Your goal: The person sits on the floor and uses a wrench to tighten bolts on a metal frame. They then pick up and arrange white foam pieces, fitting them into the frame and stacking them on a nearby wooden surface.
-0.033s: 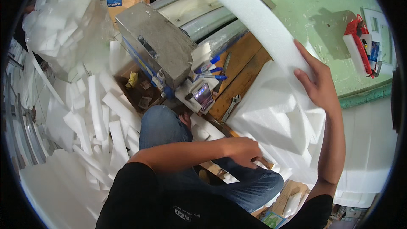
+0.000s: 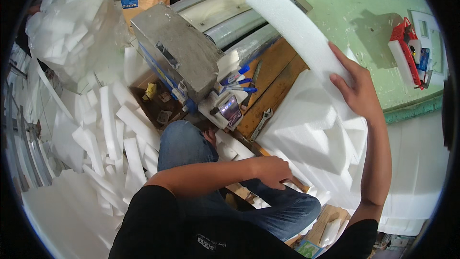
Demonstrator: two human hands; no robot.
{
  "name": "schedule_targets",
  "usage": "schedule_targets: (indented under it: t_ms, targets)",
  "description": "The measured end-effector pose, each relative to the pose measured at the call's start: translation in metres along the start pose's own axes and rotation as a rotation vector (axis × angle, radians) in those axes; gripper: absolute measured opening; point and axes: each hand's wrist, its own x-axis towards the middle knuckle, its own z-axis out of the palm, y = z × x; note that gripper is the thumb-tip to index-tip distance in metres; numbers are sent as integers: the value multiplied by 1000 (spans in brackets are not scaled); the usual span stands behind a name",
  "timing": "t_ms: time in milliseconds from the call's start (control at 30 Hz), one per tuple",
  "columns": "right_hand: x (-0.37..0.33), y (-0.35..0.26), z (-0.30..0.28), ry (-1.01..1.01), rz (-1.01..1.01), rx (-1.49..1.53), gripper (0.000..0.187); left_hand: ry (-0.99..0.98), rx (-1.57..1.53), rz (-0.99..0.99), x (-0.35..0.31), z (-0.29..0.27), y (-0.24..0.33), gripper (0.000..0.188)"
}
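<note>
My right hand [image 2: 357,86] grips a long, slightly curved white foam strip [image 2: 292,19], thumb on its face and fingers round its far edge. The strip slants up to the left over the wooden bench. Below it, a stack of white foam sheets [image 2: 306,120] rises beside my right forearm. My left hand [image 2: 273,170] is closed above my bent leg, next to a narrow piece of wood [image 2: 301,185]; what its fingers hold, if anything, is hidden.
An adjustable wrench [image 2: 262,123] lies on the wooden bench [image 2: 275,84]. Blue pens [image 2: 242,84] and a phone [image 2: 230,111] sit by a grey metal box [image 2: 179,50]. Loose foam offcuts [image 2: 110,124] pile up on the left. A red basket [image 2: 405,50] stands at far right.
The strip's far end has dropped slightly, and my right hand has shifted a little left. My left hand has moved slightly, showing more of the wood beside it.
</note>
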Motion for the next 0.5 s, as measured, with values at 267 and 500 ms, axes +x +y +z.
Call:
schedule_targets:
  t_ms: [267,500]
  targets:
    - [74,23,22,-164,-70,-218,70,179,273,-549,-16,-8,-49,54]
    - [94,29,33,-194,-94,-273,69,256,356,-601,-11,-23,-44,65]
